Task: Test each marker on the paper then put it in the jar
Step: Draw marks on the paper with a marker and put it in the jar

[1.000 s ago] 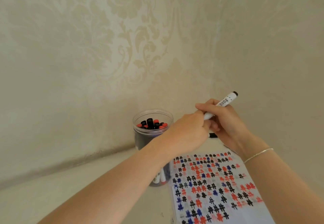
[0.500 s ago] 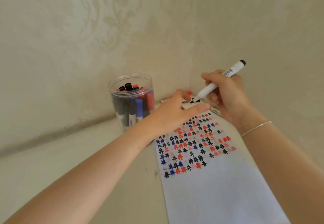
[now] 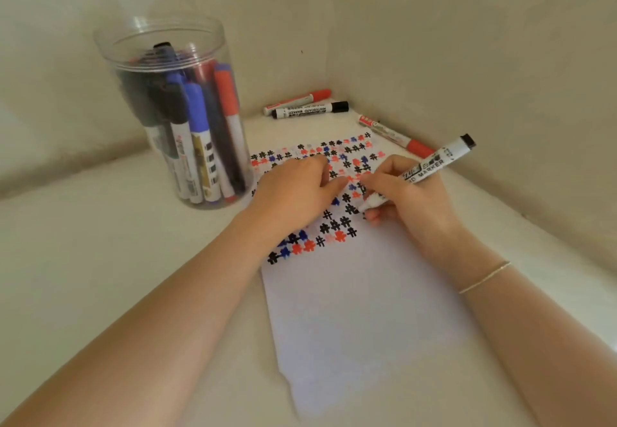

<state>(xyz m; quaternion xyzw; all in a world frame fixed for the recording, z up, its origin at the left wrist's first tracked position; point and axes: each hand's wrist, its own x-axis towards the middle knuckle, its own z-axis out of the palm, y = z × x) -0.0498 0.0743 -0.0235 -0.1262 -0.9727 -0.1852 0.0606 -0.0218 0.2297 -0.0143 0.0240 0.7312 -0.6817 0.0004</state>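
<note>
A white sheet of paper point(image 3: 364, 309) lies on the table, its far half covered with black, red and blue hash marks. My right hand point(image 3: 407, 196) grips a black whiteboard marker point(image 3: 430, 167), uncapped, its tip down on the paper among the marks. My left hand point(image 3: 297, 189) rests on the paper with fingers curled; whether it holds the cap is hidden. A clear plastic jar point(image 3: 173, 59) stands at the left, holding several black, blue and red markers.
Three capped markers lie on the table near the corner: a red one point(image 3: 297, 101), a black one point(image 3: 310, 111) beside it, and another red one point(image 3: 397, 139) along the right wall. Walls close in behind and to the right.
The view has tilted down toward the table. My right hand has lowered the marker from the air until its tip meets the paper. My left hand has settled on the paper.
</note>
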